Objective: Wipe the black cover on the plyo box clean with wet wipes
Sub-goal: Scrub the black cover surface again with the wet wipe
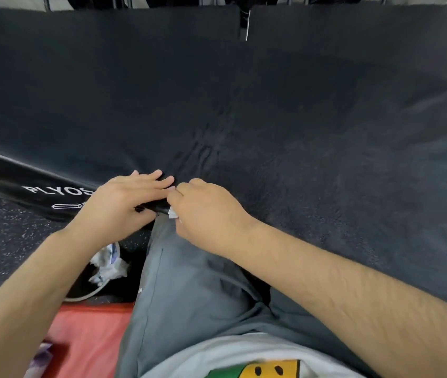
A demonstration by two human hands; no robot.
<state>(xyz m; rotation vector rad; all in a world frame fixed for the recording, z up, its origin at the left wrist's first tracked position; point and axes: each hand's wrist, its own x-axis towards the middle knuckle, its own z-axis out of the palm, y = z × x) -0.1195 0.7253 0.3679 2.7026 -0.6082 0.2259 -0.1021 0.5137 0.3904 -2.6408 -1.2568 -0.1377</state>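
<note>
The black cover point(244, 105) of the plyo box fills most of the view, its top matte and faintly creased. White lettering marks its glossy left side point(53, 190). At the box's near corner my left hand point(124, 203) grips the edge, fingers laid over the top and thumb below. Right beside it my right hand point(206, 211) is curled around a white wet wipe point(172, 213), of which only a small corner shows, and presses it against the corner edge.
A black bin point(86, 285) with crumpled used wipes point(109, 266) stands on the speckled dark floor point(1, 241) to the left of my grey-trousered leg. A red mat point(86, 336) lies at the lower left, with a purple pack point(41, 358) on it.
</note>
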